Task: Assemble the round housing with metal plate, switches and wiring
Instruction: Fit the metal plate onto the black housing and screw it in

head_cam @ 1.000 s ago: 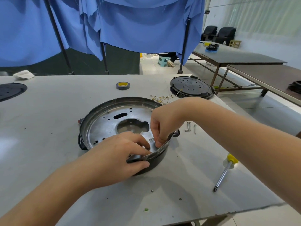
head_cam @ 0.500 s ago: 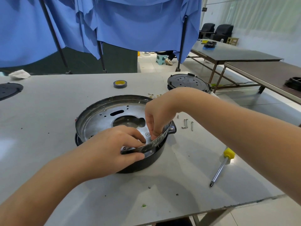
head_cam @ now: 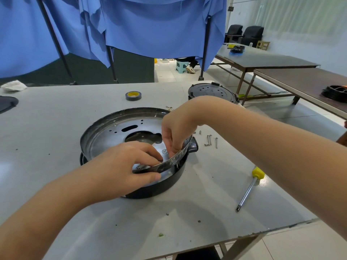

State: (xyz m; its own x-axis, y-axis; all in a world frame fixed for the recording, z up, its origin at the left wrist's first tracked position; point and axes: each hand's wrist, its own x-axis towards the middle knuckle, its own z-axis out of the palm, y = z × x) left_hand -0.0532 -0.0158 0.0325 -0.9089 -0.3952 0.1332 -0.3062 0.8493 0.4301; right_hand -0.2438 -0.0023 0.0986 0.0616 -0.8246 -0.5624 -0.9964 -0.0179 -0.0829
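Head view: left hand grips the metal plate's near rim, now tilted higher out of the round housing (mid-table), while right hand still pinches its right edge; screwdriver unmoved.

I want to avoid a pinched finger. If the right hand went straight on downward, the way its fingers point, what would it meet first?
Most likely the shiny round metal plate directly beneath the right hand; its fingertips look almost touching already, though depth is unclear.
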